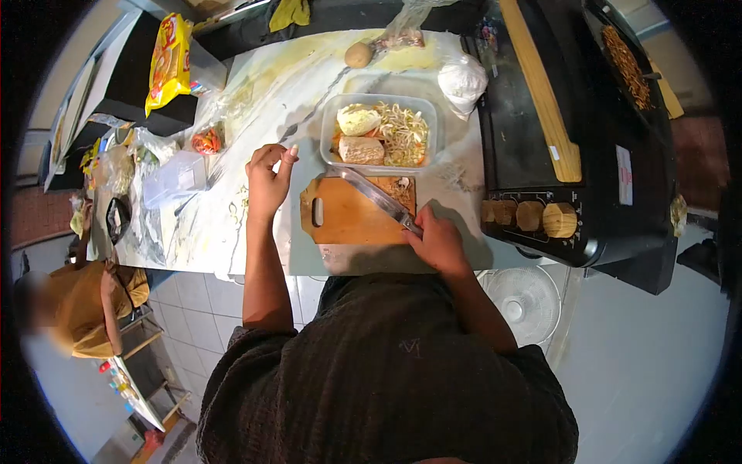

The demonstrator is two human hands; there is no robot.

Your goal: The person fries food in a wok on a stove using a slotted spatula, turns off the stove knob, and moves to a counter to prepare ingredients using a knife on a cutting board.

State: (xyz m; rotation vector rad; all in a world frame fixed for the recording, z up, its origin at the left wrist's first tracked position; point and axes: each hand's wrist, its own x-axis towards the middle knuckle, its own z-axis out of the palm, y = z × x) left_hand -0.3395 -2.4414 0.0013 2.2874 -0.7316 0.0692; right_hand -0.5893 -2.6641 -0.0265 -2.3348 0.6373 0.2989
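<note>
My right hand (437,238) is closed round the handle of a knife (377,197), whose blade lies slantwise over a wooden cutting board (340,216). Small brown scraps (399,187) sit at the board's upper right corner. My left hand (270,179) is raised left of the board, fingers bent, with something small and pale at the fingertips that I cannot make out. Just beyond the board stands a clear plastic container (328,127) holding bean sprouts (403,130), a pale yellow piece (358,119) and a light brown block (362,150).
A black stove (610,224) with wooden knobs stands at the right. A white bag (462,83) and a round brown item (359,55) lie beyond the container. At left are a yellow packet (168,66), an empty-looking plastic tub (176,179) and another person (89,309).
</note>
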